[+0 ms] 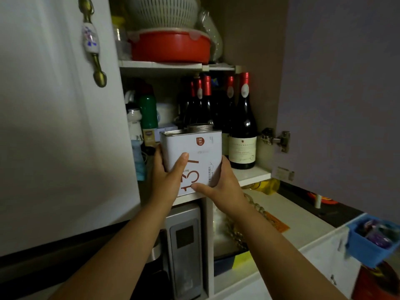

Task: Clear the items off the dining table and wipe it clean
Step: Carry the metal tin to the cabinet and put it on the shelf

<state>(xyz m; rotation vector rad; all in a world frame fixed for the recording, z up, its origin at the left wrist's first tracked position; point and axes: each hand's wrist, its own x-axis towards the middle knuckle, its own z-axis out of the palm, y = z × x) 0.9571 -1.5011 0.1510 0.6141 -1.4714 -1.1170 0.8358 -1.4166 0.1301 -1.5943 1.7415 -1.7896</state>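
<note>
An open wall cupboard fills the view, its white door [54,115] swung wide to the left of the lower shelf [252,175] and a second door [337,94] standing open to the right of it. Both hands hold a white square tin [194,156] with a metal screw lid, upright at the front edge of that shelf: the left hand [166,180] wraps its left side with the thumb across the front, and the right hand [220,187] grasps its lower right corner, fingers curled round the tin. Behind and to the right of the tin stand dark wine bottles [242,126] with red caps; behind it to the left are a green flask [148,111] and small containers. On the shelf above sits a red lidded bowl [171,47] with a white colander [162,11] on top. Below the shelf, a grey appliance [184,250] stands in a niche, and a pale worktop [298,224] stretches off to the right, with a blue basket [372,243] at its near end.
</note>
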